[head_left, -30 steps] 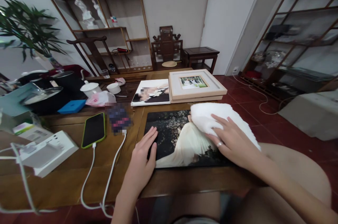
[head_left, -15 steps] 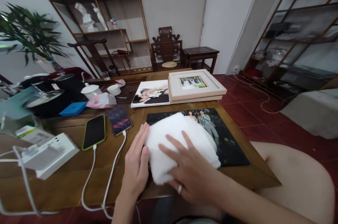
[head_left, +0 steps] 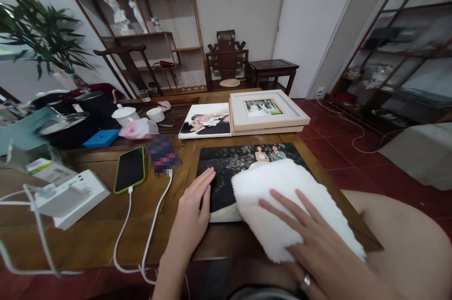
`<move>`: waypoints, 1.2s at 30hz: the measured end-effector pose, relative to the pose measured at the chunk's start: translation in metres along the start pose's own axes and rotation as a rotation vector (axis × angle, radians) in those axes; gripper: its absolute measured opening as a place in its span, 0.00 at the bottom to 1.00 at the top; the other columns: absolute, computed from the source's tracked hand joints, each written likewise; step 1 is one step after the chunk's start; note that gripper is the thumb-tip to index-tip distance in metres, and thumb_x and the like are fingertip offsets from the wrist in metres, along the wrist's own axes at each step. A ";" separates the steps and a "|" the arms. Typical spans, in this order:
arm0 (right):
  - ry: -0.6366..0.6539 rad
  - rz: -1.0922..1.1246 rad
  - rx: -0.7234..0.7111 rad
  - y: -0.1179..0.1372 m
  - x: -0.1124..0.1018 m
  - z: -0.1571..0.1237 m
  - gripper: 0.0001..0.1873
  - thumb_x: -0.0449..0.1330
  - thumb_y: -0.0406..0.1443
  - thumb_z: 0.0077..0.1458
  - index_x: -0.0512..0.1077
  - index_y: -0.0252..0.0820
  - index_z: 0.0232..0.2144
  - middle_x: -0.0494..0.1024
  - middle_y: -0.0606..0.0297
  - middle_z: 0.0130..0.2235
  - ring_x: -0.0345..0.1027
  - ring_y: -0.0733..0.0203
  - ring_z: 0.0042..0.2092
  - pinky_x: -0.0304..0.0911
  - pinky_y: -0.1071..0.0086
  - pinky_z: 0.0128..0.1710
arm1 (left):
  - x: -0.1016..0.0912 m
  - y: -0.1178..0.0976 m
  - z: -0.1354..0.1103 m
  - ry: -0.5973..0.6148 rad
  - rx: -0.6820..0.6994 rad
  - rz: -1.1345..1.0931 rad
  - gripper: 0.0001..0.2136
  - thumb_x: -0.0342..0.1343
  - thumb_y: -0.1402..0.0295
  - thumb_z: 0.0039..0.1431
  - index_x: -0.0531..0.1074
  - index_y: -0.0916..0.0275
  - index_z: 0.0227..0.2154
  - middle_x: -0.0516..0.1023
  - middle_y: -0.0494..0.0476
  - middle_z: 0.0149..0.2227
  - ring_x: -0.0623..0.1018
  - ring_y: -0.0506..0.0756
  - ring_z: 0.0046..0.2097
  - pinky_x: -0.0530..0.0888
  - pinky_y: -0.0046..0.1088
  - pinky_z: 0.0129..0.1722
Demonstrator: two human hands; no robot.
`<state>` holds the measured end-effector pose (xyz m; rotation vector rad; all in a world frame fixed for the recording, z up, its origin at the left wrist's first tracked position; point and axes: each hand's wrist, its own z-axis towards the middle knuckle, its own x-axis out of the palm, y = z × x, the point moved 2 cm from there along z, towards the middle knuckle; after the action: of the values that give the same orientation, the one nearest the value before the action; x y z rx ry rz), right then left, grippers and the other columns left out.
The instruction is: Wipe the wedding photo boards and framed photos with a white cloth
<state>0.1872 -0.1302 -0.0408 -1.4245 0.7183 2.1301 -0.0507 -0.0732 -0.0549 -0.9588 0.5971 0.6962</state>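
A fluffy white cloth (head_left: 278,191) lies bunched over the lower right part of a dark photo panel (head_left: 222,175), which shows a couple near its top edge. My right hand (head_left: 310,239), a ring on it, presses on the cloth with fingers spread; its thumb side is partly hidden near the cloth's lower edge. Along the panel's left edge rests my left hand (head_left: 194,203), fingers stretched out and touching the panel. The panel lies flat on the wooden table (head_left: 169,234).
Behind the panel are a small photo canvas (head_left: 206,121) and stacked pale frames (head_left: 268,123). Left of it lie a green-edged phone (head_left: 130,170), a second, blurred-out phone (head_left: 164,156), a power strip (head_left: 83,198) and white cables. A beige rounded seat (head_left: 406,239) stands at right.
My right hand has slid the cloth right and toward me, uncovering the panel's left side. My left hand stays by the left edge. The view has shifted slightly.
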 end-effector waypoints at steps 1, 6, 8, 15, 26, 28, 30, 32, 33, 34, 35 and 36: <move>-0.020 -0.031 0.018 -0.002 -0.002 -0.004 0.09 0.54 0.30 0.48 0.71 0.43 0.20 0.55 0.61 0.65 0.34 0.43 0.66 0.34 0.37 0.61 | 0.000 0.001 0.000 0.003 -0.002 0.001 0.16 0.42 0.71 0.64 0.69 0.63 0.51 0.71 0.59 0.56 0.70 0.56 0.58 0.67 0.41 0.58; -0.011 -0.098 0.157 -0.018 -0.015 -0.006 0.12 0.50 0.32 0.57 0.71 0.43 0.26 0.60 0.56 0.62 0.39 0.48 0.66 0.41 0.38 0.61 | 0.001 0.001 0.000 0.015 -0.022 -0.014 0.16 0.42 0.70 0.64 0.71 0.64 0.50 0.72 0.60 0.55 0.69 0.57 0.58 0.66 0.42 0.58; 0.008 -0.057 0.214 -0.027 -0.017 0.004 0.14 0.49 0.34 0.60 0.71 0.42 0.27 0.63 0.53 0.61 0.42 0.48 0.65 0.43 0.39 0.60 | 0.000 0.000 0.000 0.028 -0.031 -0.010 0.16 0.43 0.69 0.65 0.71 0.64 0.50 0.72 0.61 0.55 0.69 0.58 0.58 0.66 0.43 0.58; 0.114 0.136 0.235 -0.047 -0.002 0.080 0.19 0.45 0.39 0.64 0.74 0.38 0.38 0.73 0.51 0.51 0.44 0.47 0.65 0.38 0.39 0.61 | -0.002 -0.004 -0.001 0.056 0.017 0.035 0.16 0.47 0.66 0.63 0.70 0.64 0.51 0.71 0.63 0.56 0.68 0.60 0.59 0.67 0.46 0.57; 0.169 0.307 0.090 -0.023 0.020 0.167 0.23 0.42 0.41 0.65 0.68 0.37 0.53 0.66 0.50 0.58 0.45 0.46 0.64 0.35 0.40 0.60 | 0.001 0.001 -0.002 0.028 0.025 0.073 0.15 0.50 0.67 0.61 0.71 0.64 0.49 0.74 0.63 0.52 0.72 0.61 0.55 0.70 0.44 0.53; 0.162 0.296 0.080 -0.027 0.020 0.162 0.22 0.43 0.40 0.65 0.68 0.36 0.52 0.66 0.50 0.58 0.45 0.47 0.64 0.35 0.41 0.61 | 0.001 0.001 -0.001 0.028 0.030 0.065 0.15 0.50 0.67 0.61 0.70 0.64 0.49 0.73 0.63 0.53 0.71 0.60 0.56 0.69 0.45 0.54; 0.150 0.285 0.090 -0.034 0.018 0.153 0.22 0.43 0.41 0.65 0.69 0.36 0.51 0.67 0.50 0.58 0.46 0.49 0.64 0.36 0.44 0.62 | 0.001 0.001 -0.001 0.035 0.037 0.052 0.16 0.49 0.67 0.61 0.70 0.64 0.50 0.72 0.63 0.54 0.70 0.60 0.57 0.68 0.45 0.56; 0.130 0.277 0.115 -0.044 0.015 0.139 0.22 0.44 0.42 0.65 0.70 0.36 0.50 0.68 0.51 0.57 0.46 0.51 0.64 0.36 0.45 0.62 | 0.001 0.001 -0.001 0.041 0.034 0.036 0.16 0.49 0.67 0.61 0.70 0.63 0.51 0.71 0.63 0.56 0.69 0.59 0.58 0.67 0.44 0.57; 0.117 0.271 0.133 -0.050 0.012 0.131 0.21 0.45 0.42 0.65 0.70 0.37 0.50 0.68 0.52 0.57 0.47 0.52 0.64 0.37 0.46 0.62 | 0.001 0.001 -0.001 0.043 0.028 0.030 0.16 0.49 0.67 0.61 0.70 0.63 0.51 0.71 0.63 0.56 0.69 0.59 0.58 0.67 0.44 0.57; 0.106 0.265 0.153 -0.056 0.010 0.123 0.21 0.45 0.42 0.65 0.71 0.38 0.48 0.68 0.53 0.57 0.47 0.52 0.64 0.37 0.47 0.63 | 0.001 0.001 -0.001 0.044 0.021 0.026 0.16 0.49 0.67 0.61 0.70 0.62 0.50 0.71 0.62 0.56 0.68 0.59 0.59 0.67 0.44 0.57; 0.092 0.255 0.177 -0.062 0.007 0.114 0.20 0.46 0.43 0.64 0.72 0.39 0.46 0.68 0.53 0.57 0.48 0.52 0.64 0.38 0.47 0.63 | 0.001 0.001 -0.001 0.046 0.014 0.025 0.16 0.49 0.67 0.61 0.70 0.62 0.50 0.71 0.62 0.56 0.68 0.59 0.59 0.67 0.44 0.57; 0.076 0.241 0.204 -0.069 0.004 0.104 0.20 0.46 0.44 0.64 0.73 0.39 0.44 0.68 0.54 0.58 0.48 0.52 0.64 0.38 0.47 0.63 | 0.001 0.001 -0.001 0.046 0.008 0.025 0.16 0.49 0.66 0.61 0.70 0.62 0.50 0.71 0.62 0.56 0.68 0.59 0.59 0.67 0.45 0.57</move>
<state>0.1586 -0.0097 -0.0222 -1.3728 1.1539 2.1126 -0.0510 -0.0731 -0.0571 -0.9630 0.6531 0.6948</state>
